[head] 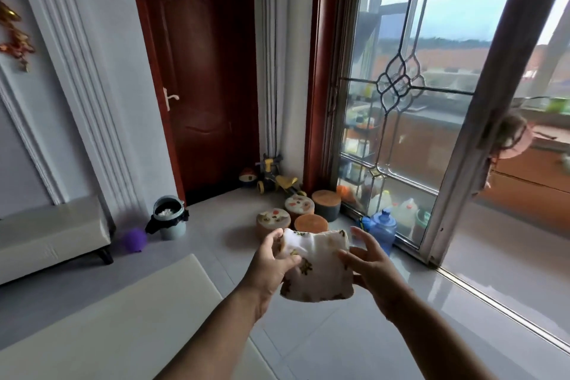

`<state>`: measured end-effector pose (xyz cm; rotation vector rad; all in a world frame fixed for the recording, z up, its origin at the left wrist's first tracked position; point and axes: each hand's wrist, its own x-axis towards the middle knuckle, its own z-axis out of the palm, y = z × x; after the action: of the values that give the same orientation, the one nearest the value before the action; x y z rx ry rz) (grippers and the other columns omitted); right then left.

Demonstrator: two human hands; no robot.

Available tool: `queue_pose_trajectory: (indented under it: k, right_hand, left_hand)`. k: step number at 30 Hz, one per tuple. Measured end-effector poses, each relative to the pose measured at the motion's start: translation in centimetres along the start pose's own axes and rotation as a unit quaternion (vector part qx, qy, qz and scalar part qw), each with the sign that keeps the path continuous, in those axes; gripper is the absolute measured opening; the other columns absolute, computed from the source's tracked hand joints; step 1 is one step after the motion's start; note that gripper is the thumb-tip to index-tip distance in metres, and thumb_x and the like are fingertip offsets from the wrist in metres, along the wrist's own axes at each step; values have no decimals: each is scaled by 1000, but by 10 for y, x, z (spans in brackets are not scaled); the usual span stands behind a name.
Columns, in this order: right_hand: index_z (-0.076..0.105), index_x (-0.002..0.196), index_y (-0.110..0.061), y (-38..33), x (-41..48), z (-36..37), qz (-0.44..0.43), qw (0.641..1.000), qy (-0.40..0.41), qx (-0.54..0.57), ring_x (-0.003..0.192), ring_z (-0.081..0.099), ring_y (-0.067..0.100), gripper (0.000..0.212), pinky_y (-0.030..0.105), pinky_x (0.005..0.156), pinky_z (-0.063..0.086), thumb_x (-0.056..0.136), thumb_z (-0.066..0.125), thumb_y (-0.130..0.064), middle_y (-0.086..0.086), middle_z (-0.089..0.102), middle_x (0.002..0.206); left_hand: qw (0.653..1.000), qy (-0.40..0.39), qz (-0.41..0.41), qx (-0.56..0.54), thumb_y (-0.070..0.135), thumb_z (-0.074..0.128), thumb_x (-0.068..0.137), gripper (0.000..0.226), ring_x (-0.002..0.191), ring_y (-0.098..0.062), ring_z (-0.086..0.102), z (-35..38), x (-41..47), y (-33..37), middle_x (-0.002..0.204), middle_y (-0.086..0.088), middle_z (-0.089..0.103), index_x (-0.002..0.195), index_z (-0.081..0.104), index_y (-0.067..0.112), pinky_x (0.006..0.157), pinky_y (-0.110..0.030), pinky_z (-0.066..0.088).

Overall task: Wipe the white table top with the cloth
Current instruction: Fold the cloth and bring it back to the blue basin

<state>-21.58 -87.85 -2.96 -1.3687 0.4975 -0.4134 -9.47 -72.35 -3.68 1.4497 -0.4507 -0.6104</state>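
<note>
A small white cloth (320,274) with a brown and yellow print hangs in the air in front of me, folded over at its top. My left hand (271,268) pinches its upper left edge. My right hand (370,268) holds its right side, thumb on the front and fingers spread behind. The white table top (123,318) slants across the lower left of the view, below and to the left of the cloth, with nothing on it.
A white bench (52,231) stands at the left wall, with a purple ball (134,240) and a lidded bin (169,217) beside it. Round stools (308,213), a toy trike (277,179) and a blue jug (384,230) crowd the floor by the sliding glass door (401,102).
</note>
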Motion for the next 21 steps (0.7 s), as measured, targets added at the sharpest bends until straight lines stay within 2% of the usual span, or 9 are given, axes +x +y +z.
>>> queue_pose_trajectory:
  k: [2, 4, 7, 10, 12, 15, 18, 21]
  right_hand:
    - [53, 122, -14, 0, -12, -12, 3, 999, 32, 9, 82, 68, 18, 43, 27, 57, 54, 83, 66, -4, 8, 72, 97]
    - [58, 119, -8, 5, -25, -25, 5, 998, 66, 22, 81, 69, 19, 38, 28, 58, 54, 82, 66, -1, 9, 73, 95]
    - [62, 114, -9, 18, -48, -43, -1, 989, 140, 41, 79, 70, 20, 35, 28, 58, 55, 82, 66, 2, 8, 74, 92]
    - [62, 112, -10, 30, -74, -59, -9, 976, 212, 58, 75, 70, 18, 33, 28, 57, 56, 82, 64, 5, 7, 74, 88]
    - [62, 112, -8, 38, -94, -70, -9, 965, 255, 65, 75, 69, 19, 33, 28, 57, 56, 82, 64, 4, 9, 74, 90]
    - [61, 114, -7, 54, -127, -86, -13, 946, 316, 71, 79, 69, 21, 33, 28, 57, 55, 83, 64, 2, 10, 73, 94]
    - [59, 116, -5, 81, -162, -100, -6, 925, 368, 91, 81, 68, 21, 35, 29, 58, 56, 82, 65, 1, 13, 72, 97]
    - [56, 118, -5, 117, -197, -111, 21, 902, 417, 113, 87, 67, 25, 37, 32, 60, 55, 83, 65, 1, 15, 70, 102]
  left_hand:
    - [1000, 8, -4, -10, 0, 63, 85, 58, 109, -17, 57, 15, -1, 1, 121, -4, 58, 137, 42, 12, 95, -33, 48]
    - [999, 4, -20, -38, -1, 63, 85, 53, 100, -14, 59, 30, -1, -2, 111, -3, 61, 134, 45, 9, 87, -28, 48]
    - [997, -32, -46, -46, -5, 61, 85, 46, 91, -11, 59, 54, 0, -15, 106, -3, 62, 128, 49, 7, 74, -21, 47]
    - [993, -91, -68, -31, -5, 60, 86, 40, 87, -11, 59, 80, 0, -29, 104, -3, 65, 123, 53, 9, 67, -22, 45]
    - [988, -134, -78, -9, -3, 61, 85, 38, 90, -16, 60, 97, -3, -40, 107, -5, 66, 119, 54, 12, 69, -26, 45]
    - [976, -197, -94, 18, -2, 61, 86, 36, 98, -25, 60, 121, -15, -58, 111, -10, 64, 116, 53, 16, 79, -35, 49]
    - [959, -257, -106, 47, -2, 60, 87, 39, 93, -22, 61, 142, -33, -83, 112, -14, 63, 121, 51, 13, 79, -36, 51]
    - [944, -298, -120, 74, -2, 60, 87, 45, 96, -25, 60, 160, -56, -116, 113, -15, 61, 127, 48, 14, 86, -41, 50]
